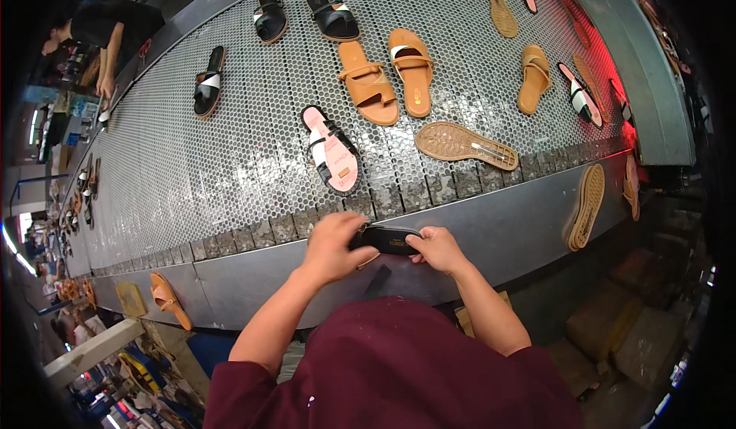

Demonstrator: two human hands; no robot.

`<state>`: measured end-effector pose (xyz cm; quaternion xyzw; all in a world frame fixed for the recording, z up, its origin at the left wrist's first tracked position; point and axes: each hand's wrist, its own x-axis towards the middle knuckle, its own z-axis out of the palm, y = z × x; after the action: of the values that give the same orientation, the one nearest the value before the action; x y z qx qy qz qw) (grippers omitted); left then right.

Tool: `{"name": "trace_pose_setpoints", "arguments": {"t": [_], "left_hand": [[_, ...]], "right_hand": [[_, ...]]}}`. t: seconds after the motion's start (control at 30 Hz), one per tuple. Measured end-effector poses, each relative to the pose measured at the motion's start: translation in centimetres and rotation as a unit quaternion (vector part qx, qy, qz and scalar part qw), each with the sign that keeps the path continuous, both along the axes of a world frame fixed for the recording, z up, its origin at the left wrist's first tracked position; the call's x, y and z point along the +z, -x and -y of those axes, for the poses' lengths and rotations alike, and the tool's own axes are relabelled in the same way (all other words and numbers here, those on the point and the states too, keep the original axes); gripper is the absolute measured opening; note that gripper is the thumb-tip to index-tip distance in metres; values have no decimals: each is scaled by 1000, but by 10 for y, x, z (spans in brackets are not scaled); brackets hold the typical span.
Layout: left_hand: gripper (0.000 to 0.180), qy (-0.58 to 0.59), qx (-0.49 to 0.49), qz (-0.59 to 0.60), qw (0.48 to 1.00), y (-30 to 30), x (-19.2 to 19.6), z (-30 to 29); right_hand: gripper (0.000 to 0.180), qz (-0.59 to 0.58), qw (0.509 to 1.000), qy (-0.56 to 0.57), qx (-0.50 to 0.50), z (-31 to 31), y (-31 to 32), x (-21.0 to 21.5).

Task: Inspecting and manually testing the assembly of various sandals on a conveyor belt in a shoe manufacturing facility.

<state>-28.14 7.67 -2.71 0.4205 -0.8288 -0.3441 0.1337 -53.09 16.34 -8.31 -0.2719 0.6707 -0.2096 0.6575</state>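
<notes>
A black sandal (387, 239) is held sideways over the near metal edge of the conveyor. My right hand (438, 249) pinches one end, thumb on the insole. My left hand (334, 246) is curled around the other end, fingers on the far side and thumb on the near side. Just beyond my hands, a black strappy sandal upper with a pink underside (336, 153) lies on the conveyor. To its right rests a loose tan sole (466, 145), ridged side up.
The perforated metal conveyor (261, 176) carries tan sandals (368, 84) and black sandals (270, 16). A tan sole (587, 207) lies on the right ledge, a tan sandal (170, 300) on the left. A metal housing with red light (652, 84) stands right. Another person (107, 38) works far left.
</notes>
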Motion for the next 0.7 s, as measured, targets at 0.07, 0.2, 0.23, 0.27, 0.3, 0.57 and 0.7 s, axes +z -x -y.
{"name": "trace_pose_setpoints", "arguments": {"t": [0.07,0.2,0.23,0.27,0.3,0.57,0.7], "left_hand": [[74,24,-130,27,991,36,-4,0],[68,5,-218,111,970,64,-31,-4],[67,6,-224,112,968,67,-34,-5],[66,10,-220,98,970,68,-36,-6],[66,16,-215,87,973,66,-35,-6],[65,9,-172,-25,985,59,-20,4],[70,-29,-150,-42,987,53,-3,4]], "right_hand": [[29,3,1000,5,-1,1,-1,0],[29,4,1000,26,-11,-3,1,-4],[29,7,999,31,-15,-6,3,-5],[32,-28,997,76,11,-10,7,-4],[35,-60,990,122,38,-13,12,2],[71,-324,825,385,257,-10,37,4],[68,-40,962,234,133,-6,37,38]]}}
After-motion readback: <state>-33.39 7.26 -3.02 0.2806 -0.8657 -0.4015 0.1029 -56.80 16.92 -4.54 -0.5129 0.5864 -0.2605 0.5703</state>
